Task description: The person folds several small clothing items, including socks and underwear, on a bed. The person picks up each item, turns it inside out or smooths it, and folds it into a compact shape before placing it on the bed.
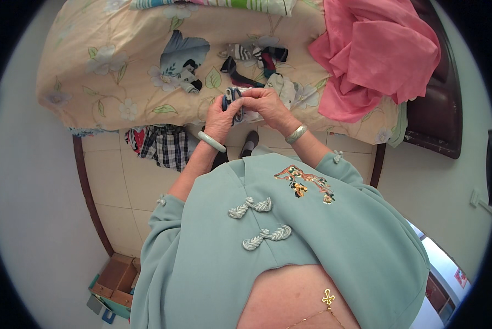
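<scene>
Both hands meet at the near edge of the bed, holding a small bunched sock [233,97] with blue, white and dark stripes. My left hand [218,122] grips its left side, fingers curled. My right hand [270,111] pinches it from the right with thumb and forefinger. Just beyond the hands lie a dark sock [236,74] with a red part, striped grey-and-white socks [241,52] and a pale printed sock [281,86]. Farther left, a black-and-white sock [189,81] rests by a blue-grey cloth patch [184,54].
The bed has a peach floral sheet [112,82]. A pink cloth [385,52] is heaped at right beside a dark brown headboard [435,118]. Plaid clothing [166,147] lies below the bed's edge at left. One dark shoe [250,143] shows on the tiled floor [106,181].
</scene>
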`<state>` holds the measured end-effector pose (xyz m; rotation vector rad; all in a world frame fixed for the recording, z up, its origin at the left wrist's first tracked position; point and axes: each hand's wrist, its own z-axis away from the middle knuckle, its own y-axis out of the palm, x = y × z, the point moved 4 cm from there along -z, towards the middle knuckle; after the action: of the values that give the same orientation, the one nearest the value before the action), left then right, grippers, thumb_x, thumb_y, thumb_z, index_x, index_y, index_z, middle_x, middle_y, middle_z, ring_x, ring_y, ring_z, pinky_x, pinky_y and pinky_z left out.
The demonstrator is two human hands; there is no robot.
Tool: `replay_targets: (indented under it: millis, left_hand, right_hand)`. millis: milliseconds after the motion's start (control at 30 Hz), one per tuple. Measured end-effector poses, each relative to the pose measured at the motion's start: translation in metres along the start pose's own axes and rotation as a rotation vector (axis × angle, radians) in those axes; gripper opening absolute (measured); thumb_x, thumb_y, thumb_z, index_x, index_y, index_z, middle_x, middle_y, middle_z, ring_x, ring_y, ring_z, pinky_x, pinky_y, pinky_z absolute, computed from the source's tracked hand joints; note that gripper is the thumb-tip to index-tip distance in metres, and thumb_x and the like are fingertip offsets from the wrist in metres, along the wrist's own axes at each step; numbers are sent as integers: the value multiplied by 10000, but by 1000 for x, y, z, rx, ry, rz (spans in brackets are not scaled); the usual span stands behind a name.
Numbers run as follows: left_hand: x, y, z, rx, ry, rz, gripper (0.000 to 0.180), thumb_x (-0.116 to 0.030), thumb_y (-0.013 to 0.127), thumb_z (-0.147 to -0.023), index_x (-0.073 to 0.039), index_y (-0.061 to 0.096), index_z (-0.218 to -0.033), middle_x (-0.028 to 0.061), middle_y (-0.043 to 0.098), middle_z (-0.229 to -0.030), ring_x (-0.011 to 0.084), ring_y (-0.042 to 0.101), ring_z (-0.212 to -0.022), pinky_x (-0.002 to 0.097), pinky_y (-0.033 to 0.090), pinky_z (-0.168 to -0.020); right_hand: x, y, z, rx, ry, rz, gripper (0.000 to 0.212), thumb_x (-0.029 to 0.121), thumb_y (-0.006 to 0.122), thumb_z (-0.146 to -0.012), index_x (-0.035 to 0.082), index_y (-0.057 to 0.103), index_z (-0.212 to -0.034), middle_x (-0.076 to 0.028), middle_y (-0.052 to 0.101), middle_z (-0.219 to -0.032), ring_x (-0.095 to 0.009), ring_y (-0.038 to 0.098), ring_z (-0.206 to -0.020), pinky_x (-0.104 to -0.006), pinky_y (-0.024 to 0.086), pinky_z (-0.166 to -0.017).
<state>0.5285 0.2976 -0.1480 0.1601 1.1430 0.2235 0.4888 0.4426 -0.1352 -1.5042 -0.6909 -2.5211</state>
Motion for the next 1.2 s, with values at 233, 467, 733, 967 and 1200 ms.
replay_targets:
  millis: [233, 467, 733, 967, 1200]
  left_hand:
    - [8, -4, -6, -100, -20, 113, 149, -95, 595, -900, -23, 618, -1029, 15, 641, -882, 82, 580, -739, 219, 466, -663]
    - [24, -9, -13, -30, -191, 206, 213, -7, 598, -846, -11, 628, -1056, 51, 668, -972, 126, 638, -840, 248, 504, -755]
    - [39, -13, -15, -152, -268, 240, 190, -18, 576, -850, 38, 606, -1029, 94, 658, -939, 175, 651, -833, 300, 525, -738]
    - [49, -22, -15, -182, -503, 700, 254, -78, 487, -933, 45, 534, -1150, 184, 631, -1092, 293, 637, -994, 456, 538, -878]
    - [57, -10, -16, 28, -428, 1069, 281, -149, 525, -908, -29, 575, -1157, 130, 646, -1137, 277, 630, -1037, 454, 520, -913]
  right_hand:
    - [-7, -4, 0, -79, 38, -197, 155, 130, 630, -905, 16, 664, -1004, -59, 684, -926, -139, 659, -822, -288, 532, -760]
    - [-17, -3, -1, -119, 166, -362, 94, 147, 605, -920, 59, 635, -926, -38, 678, -888, -119, 647, -740, -265, 529, -671]
    - [-20, 7, 0, -125, 154, -448, 141, 181, 585, -911, 80, 618, -818, 5, 608, -687, -93, 584, -627, -243, 446, -561]
    - [-46, -18, -6, -263, 95, 59, 159, 206, 596, -911, 55, 633, -875, 31, 567, -724, -52, 506, -602, -197, 398, -572]
    - [-37, -20, -15, -357, -141, 278, 275, 241, 582, -905, -29, 613, -866, -34, 612, -755, -93, 549, -713, -267, 470, -641]
